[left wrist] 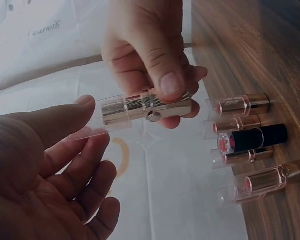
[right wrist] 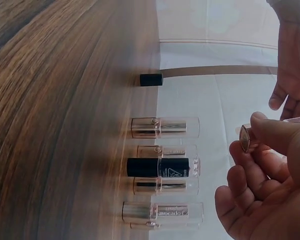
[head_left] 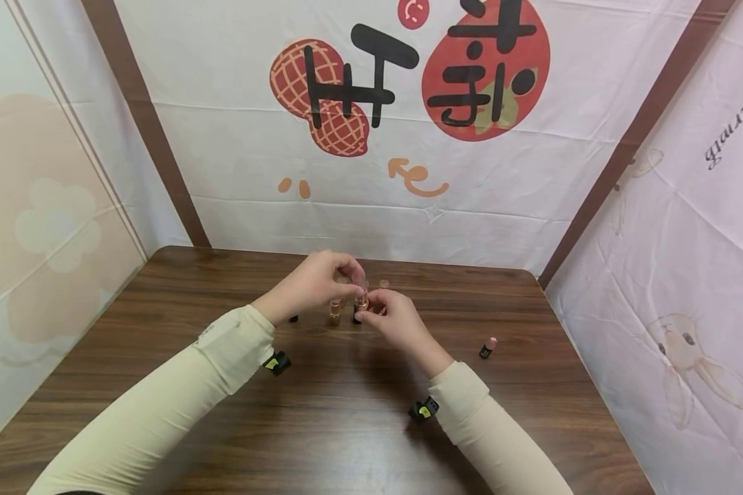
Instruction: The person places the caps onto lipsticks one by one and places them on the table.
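Above the table, my right hand [head_left: 399, 320] pinches the base of a gold lipstick [left wrist: 165, 106] between thumb and fingers. My left hand [head_left: 316, 285] holds the lipstick's clear cap [left wrist: 92, 134] between thumb and fingertips, and the cap overlaps the tube's upper end in the left wrist view. The right wrist view shows the flat base end of this lipstick [right wrist: 245, 139]. Just past the hands stand several upright lipsticks: a black one [right wrist: 157, 167] with a clear top, and gold ones [right wrist: 160, 128] under clear caps. In the head view the hands partly hide them.
A small black lipstick with a pink top [head_left: 488, 348] stands apart on the right of the wooden table [head_left: 340, 426]. To the left of the group is a short black cylinder [right wrist: 151, 80]. A printed cloth [head_left: 235, 158] hangs behind the table's far edge.
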Action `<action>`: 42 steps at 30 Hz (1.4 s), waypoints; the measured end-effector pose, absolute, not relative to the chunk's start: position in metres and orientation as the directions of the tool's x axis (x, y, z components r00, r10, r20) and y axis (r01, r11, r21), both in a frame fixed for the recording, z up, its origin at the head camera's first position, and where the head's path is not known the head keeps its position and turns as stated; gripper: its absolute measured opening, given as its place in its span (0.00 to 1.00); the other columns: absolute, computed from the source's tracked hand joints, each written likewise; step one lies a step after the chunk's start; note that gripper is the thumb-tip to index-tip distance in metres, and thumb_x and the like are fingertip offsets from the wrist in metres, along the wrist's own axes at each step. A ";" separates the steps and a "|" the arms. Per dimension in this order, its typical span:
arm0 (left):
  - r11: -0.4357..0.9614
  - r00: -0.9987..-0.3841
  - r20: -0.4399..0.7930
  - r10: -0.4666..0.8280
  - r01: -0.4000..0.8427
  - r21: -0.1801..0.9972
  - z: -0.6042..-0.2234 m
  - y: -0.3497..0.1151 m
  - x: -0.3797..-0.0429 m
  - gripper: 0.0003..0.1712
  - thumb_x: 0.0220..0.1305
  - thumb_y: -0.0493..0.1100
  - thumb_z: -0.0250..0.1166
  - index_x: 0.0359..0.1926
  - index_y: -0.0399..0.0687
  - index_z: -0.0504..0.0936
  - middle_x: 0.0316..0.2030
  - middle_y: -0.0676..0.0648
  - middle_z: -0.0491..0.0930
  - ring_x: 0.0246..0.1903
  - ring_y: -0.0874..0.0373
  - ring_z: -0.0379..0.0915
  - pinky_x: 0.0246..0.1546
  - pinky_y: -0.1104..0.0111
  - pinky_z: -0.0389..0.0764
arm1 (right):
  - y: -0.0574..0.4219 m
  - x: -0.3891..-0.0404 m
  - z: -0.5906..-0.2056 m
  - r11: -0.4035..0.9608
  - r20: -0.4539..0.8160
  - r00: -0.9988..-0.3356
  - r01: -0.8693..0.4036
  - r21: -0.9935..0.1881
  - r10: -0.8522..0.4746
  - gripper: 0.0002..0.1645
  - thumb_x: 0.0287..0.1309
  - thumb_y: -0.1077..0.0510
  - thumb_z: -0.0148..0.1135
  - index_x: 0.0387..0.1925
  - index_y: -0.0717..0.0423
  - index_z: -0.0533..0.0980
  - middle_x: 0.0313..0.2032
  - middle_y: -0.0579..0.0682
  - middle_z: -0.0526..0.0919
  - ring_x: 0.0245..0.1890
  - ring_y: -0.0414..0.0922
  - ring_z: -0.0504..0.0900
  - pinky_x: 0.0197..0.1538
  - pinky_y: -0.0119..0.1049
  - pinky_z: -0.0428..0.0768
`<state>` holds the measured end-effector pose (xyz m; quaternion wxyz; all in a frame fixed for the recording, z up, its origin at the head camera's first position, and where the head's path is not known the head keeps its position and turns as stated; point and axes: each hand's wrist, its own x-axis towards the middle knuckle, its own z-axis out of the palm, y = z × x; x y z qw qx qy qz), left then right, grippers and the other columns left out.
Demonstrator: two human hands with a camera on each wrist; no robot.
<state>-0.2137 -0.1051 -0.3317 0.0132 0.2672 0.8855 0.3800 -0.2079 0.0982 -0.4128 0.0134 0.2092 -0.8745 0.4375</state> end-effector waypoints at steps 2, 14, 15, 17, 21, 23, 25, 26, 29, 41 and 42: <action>0.573 -0.858 0.168 0.485 0.458 0.680 -0.333 -0.105 -0.213 0.06 0.64 0.44 0.74 0.40 0.55 0.85 0.35 0.56 0.85 0.27 0.57 0.79 0.33 0.62 0.81 | 0.097 -0.208 -0.412 0.514 0.218 -0.912 -0.380 -0.769 -0.349 0.06 0.61 0.55 0.74 0.39 0.49 0.85 0.31 0.43 0.84 0.33 0.43 0.80 0.35 0.32 0.78; 0.579 -0.855 0.113 0.507 0.434 0.690 -0.339 -0.107 -0.216 0.07 0.67 0.44 0.72 0.43 0.52 0.84 0.35 0.54 0.85 0.23 0.57 0.80 0.29 0.62 0.82 | 0.093 -0.208 -0.413 0.487 0.257 -0.900 -0.411 -0.771 -0.353 0.07 0.60 0.57 0.74 0.40 0.52 0.85 0.31 0.44 0.84 0.31 0.38 0.78 0.35 0.31 0.77; 0.573 -0.853 0.113 0.510 0.435 0.694 -0.339 -0.107 -0.216 0.06 0.67 0.44 0.71 0.43 0.51 0.84 0.35 0.54 0.85 0.23 0.56 0.79 0.28 0.62 0.82 | 0.093 -0.208 -0.413 0.488 0.258 -0.899 -0.413 -0.769 -0.354 0.07 0.61 0.57 0.74 0.40 0.52 0.85 0.32 0.44 0.84 0.31 0.38 0.78 0.35 0.31 0.77; 0.559 -0.847 0.116 0.519 0.439 0.704 -0.341 -0.106 -0.218 0.05 0.68 0.43 0.71 0.42 0.51 0.83 0.35 0.52 0.84 0.23 0.56 0.79 0.28 0.62 0.82 | 0.094 -0.209 -0.413 0.487 0.265 -0.894 -0.423 -0.764 -0.361 0.07 0.61 0.57 0.73 0.40 0.52 0.85 0.32 0.44 0.85 0.32 0.39 0.78 0.35 0.32 0.78; 0.540 -0.838 0.133 0.530 0.454 0.709 -0.344 -0.105 -0.220 0.04 0.68 0.41 0.71 0.41 0.50 0.83 0.34 0.51 0.83 0.24 0.56 0.79 0.27 0.62 0.83 | 0.095 -0.210 -0.412 0.499 0.289 -0.882 -0.452 -0.739 -0.371 0.06 0.61 0.57 0.73 0.40 0.53 0.85 0.34 0.45 0.85 0.33 0.39 0.79 0.36 0.32 0.78; 0.539 -0.832 0.148 0.535 0.471 0.698 -0.345 -0.104 -0.220 0.04 0.67 0.41 0.71 0.40 0.50 0.83 0.34 0.51 0.83 0.25 0.56 0.79 0.28 0.63 0.82 | 0.095 -0.211 -0.412 0.506 0.300 -0.878 -0.463 -0.728 -0.372 0.07 0.61 0.57 0.73 0.40 0.53 0.85 0.35 0.45 0.85 0.33 0.39 0.78 0.37 0.32 0.78; 0.542 -0.829 0.163 0.535 0.485 0.687 -0.345 -0.103 -0.220 0.04 0.67 0.41 0.72 0.39 0.50 0.83 0.34 0.52 0.83 0.27 0.56 0.79 0.30 0.64 0.82 | 0.095 -0.210 -0.411 0.513 0.304 -0.878 -0.465 -0.722 -0.369 0.07 0.61 0.57 0.74 0.40 0.53 0.85 0.35 0.45 0.84 0.32 0.39 0.78 0.36 0.32 0.77; 0.544 -0.828 0.169 0.535 0.490 0.681 -0.345 -0.103 -0.220 0.05 0.66 0.41 0.72 0.39 0.51 0.83 0.34 0.52 0.83 0.28 0.56 0.79 0.31 0.64 0.81 | 0.095 -0.210 -0.411 0.514 0.305 -0.878 -0.465 -0.720 -0.368 0.07 0.61 0.56 0.74 0.40 0.52 0.85 0.35 0.45 0.84 0.32 0.39 0.77 0.36 0.31 0.76; 0.550 -0.830 0.187 0.526 0.499 0.670 -0.345 -0.102 -0.220 0.05 0.66 0.42 0.72 0.39 0.52 0.84 0.34 0.54 0.83 0.30 0.57 0.79 0.35 0.64 0.80 | 0.096 -0.210 -0.409 0.515 0.306 -0.879 -0.464 -0.721 -0.365 0.07 0.61 0.56 0.74 0.40 0.52 0.85 0.34 0.44 0.84 0.32 0.40 0.77 0.34 0.31 0.76; 0.560 -0.842 0.248 0.480 0.511 0.652 -0.343 -0.101 -0.216 0.07 0.63 0.46 0.75 0.40 0.55 0.86 0.36 0.57 0.84 0.45 0.52 0.78 0.47 0.61 0.79 | 0.099 -0.210 -0.402 0.569 0.320 -0.874 -0.482 -0.667 -0.366 0.09 0.59 0.53 0.76 0.39 0.49 0.84 0.35 0.43 0.82 0.38 0.45 0.80 0.40 0.39 0.79; 0.561 -0.845 0.244 0.476 0.506 0.655 -0.344 -0.102 -0.215 0.07 0.63 0.46 0.75 0.40 0.55 0.86 0.37 0.56 0.84 0.45 0.53 0.78 0.46 0.61 0.79 | 0.099 -0.210 -0.401 0.573 0.315 -0.876 -0.478 -0.666 -0.364 0.09 0.60 0.53 0.75 0.39 0.49 0.84 0.35 0.43 0.83 0.38 0.44 0.80 0.40 0.39 0.79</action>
